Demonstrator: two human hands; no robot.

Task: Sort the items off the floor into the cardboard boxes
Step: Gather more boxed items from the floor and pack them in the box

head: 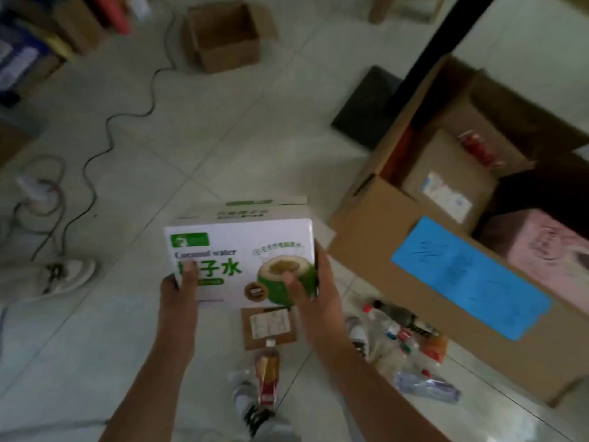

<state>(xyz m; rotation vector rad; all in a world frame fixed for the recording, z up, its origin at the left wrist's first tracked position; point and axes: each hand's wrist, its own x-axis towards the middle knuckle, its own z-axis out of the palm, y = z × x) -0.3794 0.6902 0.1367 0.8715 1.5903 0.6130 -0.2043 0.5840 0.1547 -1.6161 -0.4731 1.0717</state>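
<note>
I hold a white and green coconut water carton (242,247) above the tiled floor, level with my chest. My left hand (180,288) grips its lower left corner, and my right hand (314,282) clasps its right edge. To the right stands a large open cardboard box (398,237) with a blue sheet (471,275) on its near flap; it contains a brown parcel (446,177), a red item and a pink item. A smaller empty cardboard box (223,36) sits far back. On the floor below lie a small brown parcel (267,327), a tea bottle (267,371) and several plastic bottles (401,339).
A black cable (105,138) snakes across the floor on the left toward a white power strip (35,189) and a white shoe (67,275). A black pole (427,55) with a dark base plate (363,106) rises behind the large box. Stacked boxes stand at far left.
</note>
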